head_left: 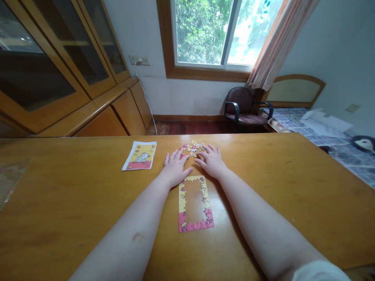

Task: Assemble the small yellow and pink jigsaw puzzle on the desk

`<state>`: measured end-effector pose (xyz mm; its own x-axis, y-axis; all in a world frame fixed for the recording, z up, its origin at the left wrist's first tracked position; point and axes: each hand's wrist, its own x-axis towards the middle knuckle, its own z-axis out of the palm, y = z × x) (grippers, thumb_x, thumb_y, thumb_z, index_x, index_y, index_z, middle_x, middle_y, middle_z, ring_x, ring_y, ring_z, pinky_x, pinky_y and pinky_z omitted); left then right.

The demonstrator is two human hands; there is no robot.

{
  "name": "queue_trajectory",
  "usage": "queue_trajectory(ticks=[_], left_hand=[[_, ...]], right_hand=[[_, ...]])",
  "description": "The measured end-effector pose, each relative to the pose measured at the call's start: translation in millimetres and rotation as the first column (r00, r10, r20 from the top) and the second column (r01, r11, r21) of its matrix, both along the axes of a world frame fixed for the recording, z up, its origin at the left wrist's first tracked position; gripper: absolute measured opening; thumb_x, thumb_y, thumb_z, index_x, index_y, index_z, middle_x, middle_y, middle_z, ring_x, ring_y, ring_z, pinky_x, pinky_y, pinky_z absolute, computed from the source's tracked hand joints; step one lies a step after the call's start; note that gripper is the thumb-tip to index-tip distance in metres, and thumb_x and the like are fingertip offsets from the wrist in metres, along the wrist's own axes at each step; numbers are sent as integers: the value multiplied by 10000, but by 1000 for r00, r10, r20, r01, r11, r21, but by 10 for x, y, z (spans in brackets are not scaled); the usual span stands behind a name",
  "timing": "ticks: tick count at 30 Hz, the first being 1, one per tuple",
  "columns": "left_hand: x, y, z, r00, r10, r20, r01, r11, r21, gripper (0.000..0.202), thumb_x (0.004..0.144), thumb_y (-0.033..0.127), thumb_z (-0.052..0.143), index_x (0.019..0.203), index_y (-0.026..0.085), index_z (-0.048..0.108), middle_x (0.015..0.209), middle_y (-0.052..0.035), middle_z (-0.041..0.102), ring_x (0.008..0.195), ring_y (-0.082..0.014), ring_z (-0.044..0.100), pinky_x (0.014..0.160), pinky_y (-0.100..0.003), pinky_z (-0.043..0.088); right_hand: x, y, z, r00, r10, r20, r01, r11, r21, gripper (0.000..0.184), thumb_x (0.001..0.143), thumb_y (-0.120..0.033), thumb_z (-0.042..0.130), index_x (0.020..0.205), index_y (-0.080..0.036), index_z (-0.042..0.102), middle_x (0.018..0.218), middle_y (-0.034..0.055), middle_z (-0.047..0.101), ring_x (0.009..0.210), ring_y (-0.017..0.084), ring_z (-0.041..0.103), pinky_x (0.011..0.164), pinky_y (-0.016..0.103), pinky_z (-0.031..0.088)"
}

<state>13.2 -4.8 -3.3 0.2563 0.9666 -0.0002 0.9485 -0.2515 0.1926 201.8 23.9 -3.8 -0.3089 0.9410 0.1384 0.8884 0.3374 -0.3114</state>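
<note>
A loose pile of small jigsaw puzzle pieces (193, 147) lies near the table's far edge. My left hand (175, 168) is at the pile's left side, fingers spread. On the other side my right hand (213, 160) reaches in with fingers apart, its tips at the pile's edge and partly covering some pieces. Neither hand shows a piece lifted in it. Just below both hands lies a joined puzzle border (211, 219), yellow at the top and pink at the bottom, with bare table inside it. A picture card (140, 155) with a white animal figure on yellow and pink lies left of my left hand.
The wooden table (88, 218) spans the view, with a clear plastic bag (10, 179) at its left edge. Beyond are a glass-door cabinet (84, 93), a window (202, 35), an armchair (243, 105) and a bed (299, 125) at the right.
</note>
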Motion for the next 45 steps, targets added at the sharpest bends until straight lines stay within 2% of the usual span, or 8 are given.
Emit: queue_trajectory(ticks=[5,10,20,27,30,34,40,45], left_hand=[[-17,4,20,999,-20,40,20,1000,4,594,892,521,491,1423,257,480,1580,-123,301,1460,-326,237,1178,-583,125],[-38,26,16,996,-3,85,3,1000,3,575,879,496,516,1394,238,509,1564,-138,330,1447,-340,263,1168,-594,156],[-111,82,44,988,68,135,-79,994,75,462,883,419,507,1282,206,602,1458,-121,489,1378,-313,377,1163,-529,245],[-97,80,40,987,68,143,-80,994,81,451,878,406,516,1270,205,609,1453,-118,492,1373,-308,378,1162,-529,249],[-94,78,45,988,64,141,-76,993,87,433,874,404,522,1254,218,614,1448,-115,497,1369,-308,386,1160,-531,251],[-100,78,48,987,65,146,-77,994,77,441,876,403,515,1261,210,611,1451,-119,493,1368,-306,387,1159,-519,260],[-108,84,29,986,47,157,-64,993,103,438,871,409,519,1256,222,612,1434,-111,508,1354,-307,404,1154,-519,272],[-111,87,25,987,52,154,-67,993,93,446,872,403,519,1262,207,611,1436,-118,504,1354,-306,401,1156,-515,273]], right_hand=[[23,2,16,999,-31,-44,31,999,14,405,937,-492,507,1271,-303,636,1490,64,454,1409,323,296,1154,613,100],[53,22,4,998,6,-63,-7,1000,-17,305,945,-420,497,1145,-342,713,1473,19,478,1407,302,290,1155,603,86],[247,202,-74,909,-364,-201,362,931,-50,387,943,-314,386,946,-248,768,1304,60,615,1301,313,407,1123,670,95],[193,157,-95,979,-203,-21,201,978,-49,503,938,-507,458,1416,-356,487,1570,91,312,1458,387,160,1116,683,24],[191,164,-99,981,-195,-9,194,979,-65,453,952,-515,424,1357,-360,556,1552,79,350,1456,382,170,1117,683,22],[201,187,-96,951,-307,-37,306,951,-41,387,956,-453,429,1194,-286,684,1466,78,471,1421,352,258,1132,664,66],[182,161,-105,991,-131,8,132,990,-43,492,939,-540,447,1391,-360,516,1582,74,295,1469,384,122,1120,676,1],[179,172,-101,966,-241,-91,237,970,-45,393,954,-484,444,1189,-284,687,1462,75,482,1428,344,251,1133,653,62]])
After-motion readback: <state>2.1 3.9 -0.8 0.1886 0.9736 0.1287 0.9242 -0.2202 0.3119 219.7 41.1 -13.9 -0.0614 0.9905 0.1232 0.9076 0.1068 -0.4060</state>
